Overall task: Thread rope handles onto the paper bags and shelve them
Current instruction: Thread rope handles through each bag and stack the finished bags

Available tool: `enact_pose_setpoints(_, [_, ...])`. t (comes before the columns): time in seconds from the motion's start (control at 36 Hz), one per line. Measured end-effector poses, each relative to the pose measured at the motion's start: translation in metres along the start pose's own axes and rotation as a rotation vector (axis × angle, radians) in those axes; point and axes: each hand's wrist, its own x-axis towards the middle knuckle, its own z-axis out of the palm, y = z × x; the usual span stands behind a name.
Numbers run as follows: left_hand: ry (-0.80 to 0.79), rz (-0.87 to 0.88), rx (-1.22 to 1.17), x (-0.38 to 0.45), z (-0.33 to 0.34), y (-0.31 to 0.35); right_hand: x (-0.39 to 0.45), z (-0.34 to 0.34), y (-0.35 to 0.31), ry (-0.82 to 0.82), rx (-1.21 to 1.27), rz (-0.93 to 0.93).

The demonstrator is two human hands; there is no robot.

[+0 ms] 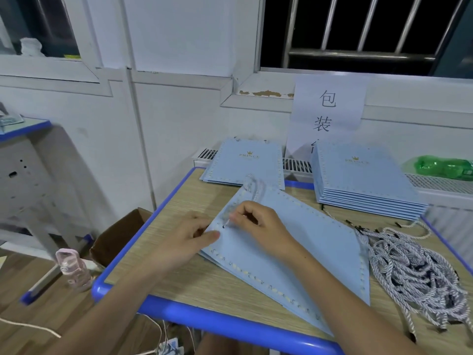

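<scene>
A flat light-blue paper bag [307,254] lies across the middle of the table. My left hand [189,239] grips its top edge, thumb on the face beside a small punched hole. My right hand [258,226] pinches the end of a white twisted rope handle [252,189] just above that hole. The rope loops out past the bag's top edge. A heap of loose rope handles [414,275] lies at the right. A tall stack of flat bags [363,180] sits at the back right, and a thinner stack [245,162] at the back centre.
The wooden table [179,272] has a blue rim. An open cardboard box [120,237] and a pink bottle [73,267] stand on the floor at the left. A green plastic item [445,166] lies on the radiator ledge. A paper sign [327,108] hangs on the wall.
</scene>
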Motion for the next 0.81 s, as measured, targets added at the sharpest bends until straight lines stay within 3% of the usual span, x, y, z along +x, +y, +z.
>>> enact_pose_setpoints(0.08, [0.051,0.059,0.030,0.001,0.006,-0.002,-0.001,0.005,0.000,-0.066,-0.136,-0.037])
enact_pose_setpoints(0.17, [-0.011,0.125,0.169,0.007,0.010,-0.004,-0.002,0.009,0.000,-0.121,-0.348,-0.178])
enact_pose_setpoints(0.31, [-0.061,0.102,0.290,0.021,0.010,0.002,-0.003,0.008,-0.007,-0.046,-0.286,-0.317])
enact_pose_setpoints(0.36, [-0.045,0.070,0.206,0.026,0.010,0.007,-0.003,0.006,-0.006,0.005,-0.274,-0.375])
enact_pose_setpoints(0.53, [0.210,-0.025,-0.184,0.039,0.001,0.022,-0.007,0.005,-0.003,0.074,-0.269,-0.423])
enact_pose_setpoints(0.58, [0.270,-0.111,-0.348,0.046,-0.007,0.024,-0.006,0.005,0.000,0.141,-0.250,-0.358])
enact_pose_setpoints(0.69, [0.326,-0.281,-0.902,0.061,-0.033,0.028,-0.006,0.005,0.011,0.169,-0.352,-0.066])
enact_pose_setpoints(0.81, [0.283,-0.395,-1.089,0.072,-0.052,0.018,-0.005,0.003,0.010,0.077,-0.471,0.035])
